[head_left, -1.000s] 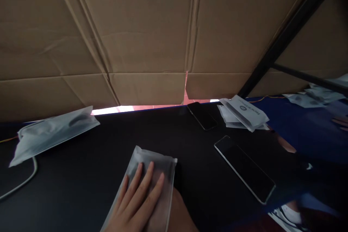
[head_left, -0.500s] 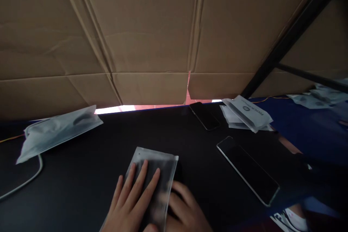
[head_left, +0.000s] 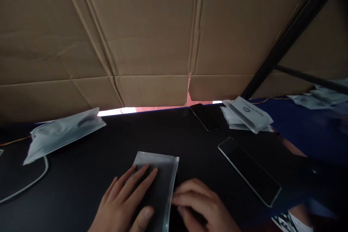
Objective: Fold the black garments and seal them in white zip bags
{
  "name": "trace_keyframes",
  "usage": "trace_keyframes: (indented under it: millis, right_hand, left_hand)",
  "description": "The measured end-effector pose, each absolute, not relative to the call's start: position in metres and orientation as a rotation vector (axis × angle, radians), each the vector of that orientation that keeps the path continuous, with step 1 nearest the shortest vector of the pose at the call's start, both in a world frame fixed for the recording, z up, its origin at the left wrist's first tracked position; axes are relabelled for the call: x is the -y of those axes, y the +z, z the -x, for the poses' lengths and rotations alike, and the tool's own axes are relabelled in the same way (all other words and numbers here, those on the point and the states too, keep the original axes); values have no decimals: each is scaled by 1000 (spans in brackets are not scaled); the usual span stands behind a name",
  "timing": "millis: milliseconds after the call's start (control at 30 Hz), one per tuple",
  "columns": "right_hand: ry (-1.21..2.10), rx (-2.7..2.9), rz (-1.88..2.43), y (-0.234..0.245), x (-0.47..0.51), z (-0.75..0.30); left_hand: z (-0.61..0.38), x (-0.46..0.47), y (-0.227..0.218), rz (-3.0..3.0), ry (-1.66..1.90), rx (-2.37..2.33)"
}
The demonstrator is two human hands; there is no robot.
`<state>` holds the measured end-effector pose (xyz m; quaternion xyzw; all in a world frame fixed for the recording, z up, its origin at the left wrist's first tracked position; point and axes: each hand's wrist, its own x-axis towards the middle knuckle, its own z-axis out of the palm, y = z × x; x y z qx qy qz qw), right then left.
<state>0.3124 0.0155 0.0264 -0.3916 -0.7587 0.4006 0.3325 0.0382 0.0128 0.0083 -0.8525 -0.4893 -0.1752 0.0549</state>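
Note:
A frosted translucent zip pouch [head_left: 160, 166] lies on the black table [head_left: 89, 166] in front of me. My left hand [head_left: 123, 201] rests flat on the pouch, fingers spread and stretched forward, thumb along its lower edge. My right hand [head_left: 199, 204] sits just right of the pouch, fingers curled down at its right edge; what they touch is hidden in the dark.
Two dark phones lie to the right: a large one [head_left: 248, 170] and a smaller one [head_left: 205, 116]. A stack of white pouches [head_left: 246, 116] sits behind them. Another pouch [head_left: 63, 134] and a grey cable [head_left: 27, 185] lie at left. A cardboard wall [head_left: 152, 36] backs the table.
My right hand has come into view and moved up to the pouch's right edge. My left hand slid slightly back and down on the pouch, which now looks darker.

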Motion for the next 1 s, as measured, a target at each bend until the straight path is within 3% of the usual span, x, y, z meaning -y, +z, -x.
trace_keyframes:
  millis: [100,267,367,467,633,833,1000]
  right_hand:
    - [895,2093,1237,21,-14,-309]
    - [830,2312,1143,14,-18,-288]
    - [968,2078,1130,21,-20,-302]
    - [883,1713,1377,27,-28,-316]
    - [888,1513,1523,23,-43,-303]
    - [959,1349,1405,23,-38,-279]
    - [838,1678,1418,16,-13,-274]
  left_hand:
    - [-49,-21,28,2575,-675,1522]
    - [-66,-27,28,2692,-598,1397]
    - [-73,-37,33,2785,-561,1562]
    - [-86,-58,48,2795,-576,1859]
    - [-113,-86,64,2948,-611,1847]
    - [-116,-76,66,2898,-885,1893]
    - [-108,-76,66,2636,-1106,1978]
